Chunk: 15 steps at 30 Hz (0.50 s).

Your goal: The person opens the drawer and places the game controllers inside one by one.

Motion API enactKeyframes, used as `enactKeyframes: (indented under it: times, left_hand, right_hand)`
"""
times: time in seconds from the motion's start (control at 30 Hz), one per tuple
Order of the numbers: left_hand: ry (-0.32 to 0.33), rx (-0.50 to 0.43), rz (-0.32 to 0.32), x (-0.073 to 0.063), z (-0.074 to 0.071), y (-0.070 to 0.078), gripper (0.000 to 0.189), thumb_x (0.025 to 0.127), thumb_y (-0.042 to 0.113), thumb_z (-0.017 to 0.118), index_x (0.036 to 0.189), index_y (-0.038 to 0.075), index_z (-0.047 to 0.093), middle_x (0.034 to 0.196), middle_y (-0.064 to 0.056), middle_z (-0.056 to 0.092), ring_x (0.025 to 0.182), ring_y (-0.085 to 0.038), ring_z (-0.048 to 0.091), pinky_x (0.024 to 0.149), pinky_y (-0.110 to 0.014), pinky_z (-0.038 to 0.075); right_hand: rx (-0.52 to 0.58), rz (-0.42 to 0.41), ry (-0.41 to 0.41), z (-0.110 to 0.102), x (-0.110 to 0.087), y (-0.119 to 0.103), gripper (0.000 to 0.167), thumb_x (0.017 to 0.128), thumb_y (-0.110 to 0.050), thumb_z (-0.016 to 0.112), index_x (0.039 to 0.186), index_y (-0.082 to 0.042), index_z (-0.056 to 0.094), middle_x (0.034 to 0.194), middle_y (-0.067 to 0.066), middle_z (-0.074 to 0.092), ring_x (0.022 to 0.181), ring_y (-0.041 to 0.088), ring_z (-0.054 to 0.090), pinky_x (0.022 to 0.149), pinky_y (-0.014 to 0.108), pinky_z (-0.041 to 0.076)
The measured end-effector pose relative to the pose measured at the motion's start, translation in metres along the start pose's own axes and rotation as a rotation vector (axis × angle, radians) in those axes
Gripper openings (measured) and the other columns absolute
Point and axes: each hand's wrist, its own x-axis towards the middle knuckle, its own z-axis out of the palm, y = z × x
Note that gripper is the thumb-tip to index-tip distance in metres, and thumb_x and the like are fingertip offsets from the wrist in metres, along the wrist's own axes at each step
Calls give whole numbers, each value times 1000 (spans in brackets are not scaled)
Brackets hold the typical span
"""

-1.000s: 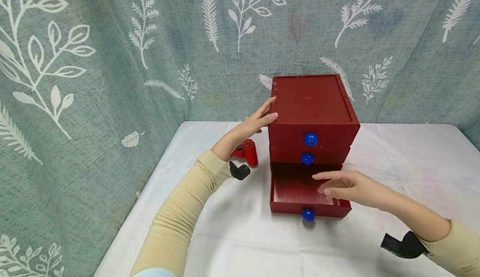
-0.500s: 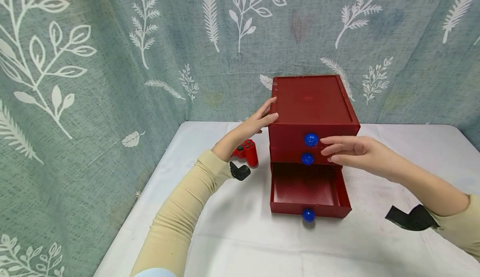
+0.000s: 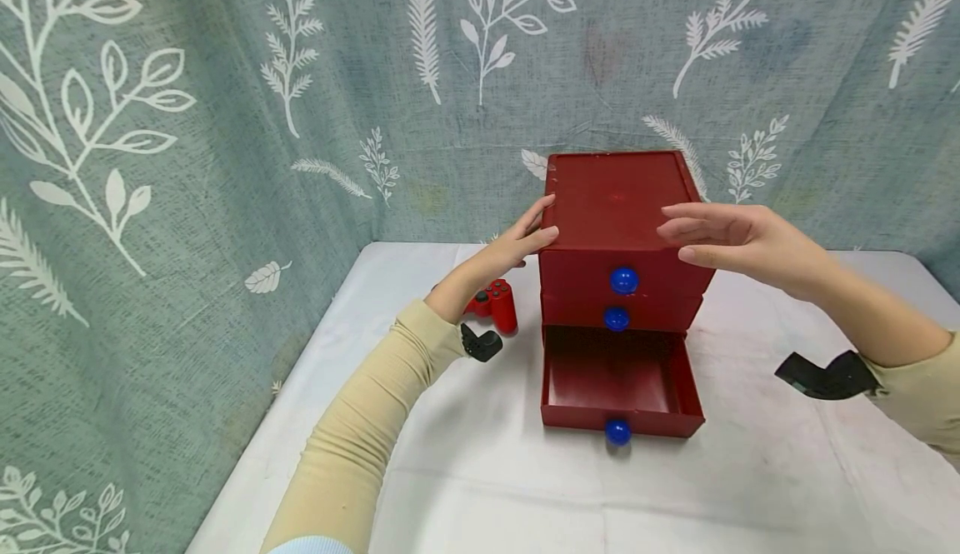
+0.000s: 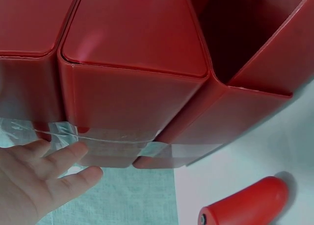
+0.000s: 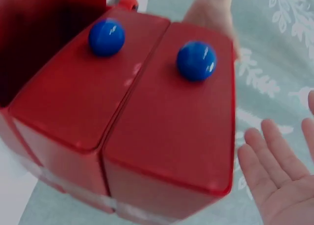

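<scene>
A red three-drawer cabinet (image 3: 611, 200) with round blue knobs stands on the white table. Its bottom drawer (image 3: 611, 379) is pulled out and nothing shows inside; the upper two are closed. My left hand (image 3: 517, 242) rests on the cabinet's left top edge, fingers spread. In the left wrist view, the left fingers lie along the side, near clear tape (image 4: 115, 141). My right hand (image 3: 738, 242) hovers at the top right front edge, holding nothing, its fingers extended. The right wrist view shows that palm open beside the top drawer (image 5: 171, 122).
Behind the left forearm lies a red game controller (image 3: 495, 304) on the table (image 3: 480, 462), left of the cabinet. A green curtain (image 3: 420, 146) with white leaf prints hangs at the back and left.
My right hand has risen from over the pulled-out drawer, past the upper knobs, to the cabinet's top right edge. The left hand and the drawers stay as they were.
</scene>
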Motion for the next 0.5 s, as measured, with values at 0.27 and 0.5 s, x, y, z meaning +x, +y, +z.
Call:
enactKeyframes:
  times: [0.27, 0.5]
  left_hand:
    - [-5, -14, -5, -3, 1, 3, 61, 96, 35, 37, 147, 37, 4, 154, -4, 4, 136, -29, 24, 100, -58, 25]
    - [13, 0, 2, 9, -2, -14, 58, 94, 43, 38, 142, 49, 6, 154, 3, 5, 136, -25, 25, 99, -57, 26]
  right_hand:
    - [-207, 57, 79, -10, 11, 16, 54, 87, -11, 63, 137, -16, 44, 123, -16, 54, 118, -6, 41, 88, 11, 35]
    - [-228, 135, 85, -15, 18, 36, 58, 86, -16, 65, 139, -19, 41, 140, 2, 39, 134, 25, 24, 99, 57, 26]
